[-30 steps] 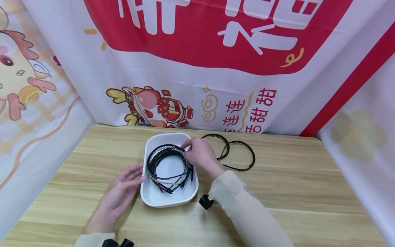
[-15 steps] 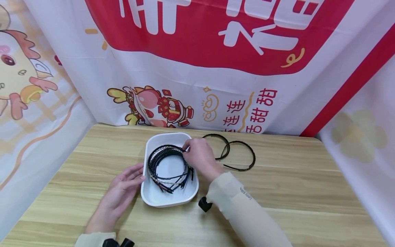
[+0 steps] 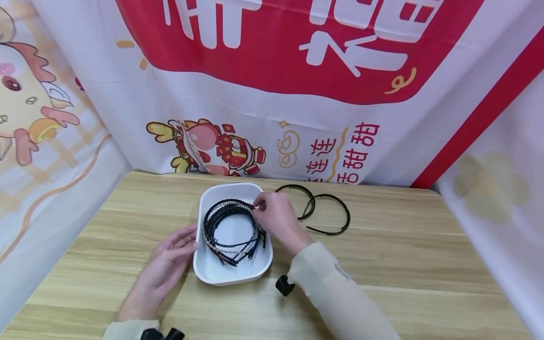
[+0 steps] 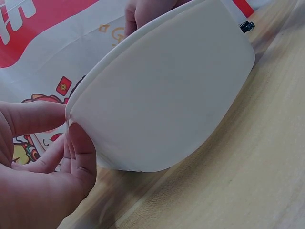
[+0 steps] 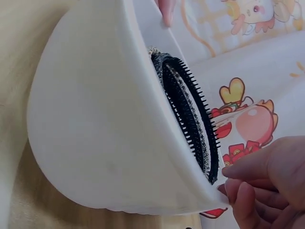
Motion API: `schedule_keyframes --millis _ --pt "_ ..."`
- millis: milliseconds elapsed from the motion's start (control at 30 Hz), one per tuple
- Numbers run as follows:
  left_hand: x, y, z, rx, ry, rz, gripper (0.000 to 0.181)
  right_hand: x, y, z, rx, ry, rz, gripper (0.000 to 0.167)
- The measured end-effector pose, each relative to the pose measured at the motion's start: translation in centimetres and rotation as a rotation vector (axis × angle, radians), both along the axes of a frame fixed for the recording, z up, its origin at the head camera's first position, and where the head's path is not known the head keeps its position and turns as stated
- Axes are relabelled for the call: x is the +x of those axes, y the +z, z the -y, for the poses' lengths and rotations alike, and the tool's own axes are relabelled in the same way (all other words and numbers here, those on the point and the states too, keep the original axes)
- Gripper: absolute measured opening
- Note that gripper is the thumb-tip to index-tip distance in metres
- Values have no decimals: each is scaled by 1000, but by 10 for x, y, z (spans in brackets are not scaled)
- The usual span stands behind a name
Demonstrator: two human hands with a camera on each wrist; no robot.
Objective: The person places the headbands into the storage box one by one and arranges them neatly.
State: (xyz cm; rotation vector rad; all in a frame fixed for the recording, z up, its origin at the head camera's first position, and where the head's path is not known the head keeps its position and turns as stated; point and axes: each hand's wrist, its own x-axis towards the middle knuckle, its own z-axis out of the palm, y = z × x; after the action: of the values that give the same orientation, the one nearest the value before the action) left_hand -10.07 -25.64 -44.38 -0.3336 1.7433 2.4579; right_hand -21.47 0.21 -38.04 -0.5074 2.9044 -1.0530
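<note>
A white plastic box (image 3: 208,272) stands on the table, holding a bundle of black toothed headbands (image 3: 231,208), some with a silvery beaded band. Against the box's left wall rests my left hand (image 3: 167,262); in the left wrist view its thumb and index fingertips touch the wall near the rim. My right hand (image 3: 278,219) reaches over the box's right side. Its thumb and fingers pinch the edge of the headbands there. In the right wrist view those fingers (image 5: 238,174) meet at the headbands beside the rim; the exact contact is partly hidden.
Two loose black headbands (image 3: 333,231) overlap on the wooden table (image 3: 403,264), right of the box and partly behind my right hand. A printed cloth (image 3: 272,104) hangs along the table's back edge, with more cloth at both sides. Black wrist mounts (image 3: 284,285) sit at my sleeves.
Almost nothing moves. My right hand and forearm shift only slightly, still at the box's right side, while my left hand and the box stay in place.
</note>
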Motion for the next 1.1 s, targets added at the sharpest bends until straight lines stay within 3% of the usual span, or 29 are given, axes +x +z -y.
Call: schedule_keyframes --millis 233,467,733,1100 --pt "-1 0 1 -5 -3 -3 42 8 -9 -20 -262 -72 58 11" --pt "0 -1 2 -7 -8 -5 43 12 -16 -48 -476 -177 182 10" --pt "-1 0 2 -15 -13 -8 42 22 -30 -88 -601 -338 278 16" --pt "-2 -1 5 -25 -22 1 42 30 -60 -141 -661 -542 288 25"
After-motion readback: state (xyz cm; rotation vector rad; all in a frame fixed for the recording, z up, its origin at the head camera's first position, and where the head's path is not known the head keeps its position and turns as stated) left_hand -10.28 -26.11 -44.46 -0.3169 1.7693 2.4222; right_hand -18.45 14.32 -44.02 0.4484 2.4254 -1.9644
